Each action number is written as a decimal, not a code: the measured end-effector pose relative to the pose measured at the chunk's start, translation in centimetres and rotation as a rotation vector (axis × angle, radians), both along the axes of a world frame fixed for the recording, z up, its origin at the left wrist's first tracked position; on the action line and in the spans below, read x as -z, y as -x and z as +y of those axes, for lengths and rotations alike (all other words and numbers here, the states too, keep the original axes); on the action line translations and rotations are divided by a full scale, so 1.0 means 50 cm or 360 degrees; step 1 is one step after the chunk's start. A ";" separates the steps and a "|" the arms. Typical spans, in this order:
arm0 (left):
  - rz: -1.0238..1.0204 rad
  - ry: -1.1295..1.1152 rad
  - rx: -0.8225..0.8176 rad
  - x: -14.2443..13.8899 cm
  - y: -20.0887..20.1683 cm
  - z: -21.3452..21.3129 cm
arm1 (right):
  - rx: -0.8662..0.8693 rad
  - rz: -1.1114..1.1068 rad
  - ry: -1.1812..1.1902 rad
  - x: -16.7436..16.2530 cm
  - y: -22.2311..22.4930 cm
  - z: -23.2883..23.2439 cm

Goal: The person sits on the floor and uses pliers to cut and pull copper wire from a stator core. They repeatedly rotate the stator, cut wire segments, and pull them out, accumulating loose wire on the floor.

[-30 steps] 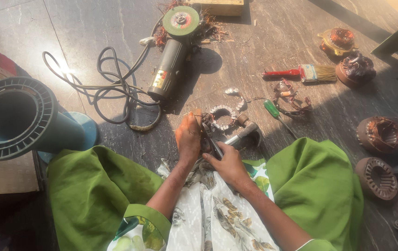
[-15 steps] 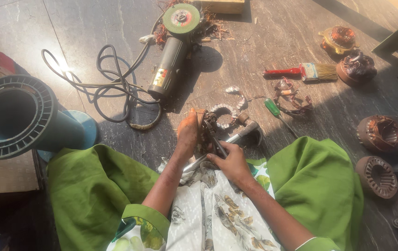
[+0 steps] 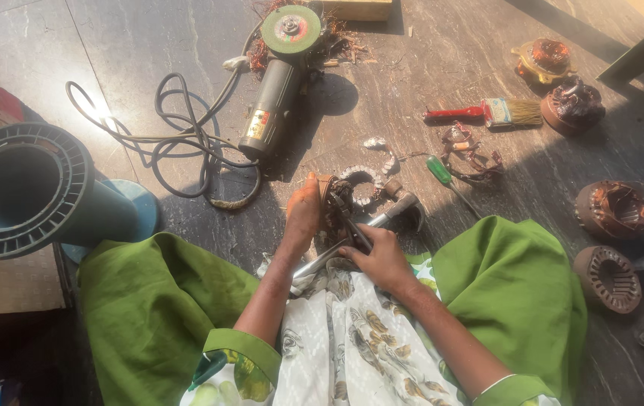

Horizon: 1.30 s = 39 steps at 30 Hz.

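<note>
Your left hand (image 3: pixel 303 214) is closed around the side of a small copper-wound motor stator (image 3: pixel 335 207), holding it up on edge on the stone floor (image 3: pixel 149 45) just ahead of your knees. Your right hand (image 3: pixel 384 259) is clenched on a dark hand tool (image 3: pixel 353 229) — pliers, by the look of it — whose tip is in the windings. The tool's long axis runs diagonally, its nose pointing up and to the left, away from you, toward the stator. A hammer (image 3: pixel 382 218) lies beneath both hands, head to the upper right, handle running down-left toward your lap.

Around you: an angle grinder (image 3: pixel 277 90) with its green disc pointing away, a green-handled screwdriver (image 3: pixel 442 174), a red-handled brush (image 3: pixel 484 113), and 4 more stators on your right — 2 near (image 3: pixel 614 209), 2 farther off.
</note>
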<state>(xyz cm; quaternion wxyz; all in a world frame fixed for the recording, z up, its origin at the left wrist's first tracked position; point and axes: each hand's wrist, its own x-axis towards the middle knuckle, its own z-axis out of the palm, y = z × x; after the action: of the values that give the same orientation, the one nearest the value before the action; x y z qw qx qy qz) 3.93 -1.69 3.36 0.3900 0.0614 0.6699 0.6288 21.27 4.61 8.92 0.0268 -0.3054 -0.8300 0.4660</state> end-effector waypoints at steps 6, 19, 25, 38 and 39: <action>0.0289 0.0097 -0.0035 -0.029 -0.012 -0.005 | 0.0376 0.0066 0.0720 -0.015 0.002 -0.012; 0.0837 0.0255 0.0176 -0.010 -0.062 -0.005 | 0.0565 0.0455 0.1935 -0.044 -0.051 -0.023; 0.0915 0.0211 0.0190 0.003 -0.064 -0.009 | 0.0581 0.0435 0.1931 -0.043 -0.033 -0.027; 0.0871 0.0075 0.0009 -0.035 -0.085 -0.017 | 0.0526 0.0402 0.1822 -0.027 -0.035 -0.018; 0.0916 0.0112 0.0046 -0.039 -0.086 -0.019 | 0.0524 0.0451 0.1927 -0.030 -0.036 -0.016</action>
<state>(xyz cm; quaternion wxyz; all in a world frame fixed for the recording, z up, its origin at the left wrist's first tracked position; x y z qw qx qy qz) 8.24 -2.65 5.29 0.1948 0.2333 0.7736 0.5561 23.06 3.79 10.39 0.0302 -0.3254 -0.3505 0.8777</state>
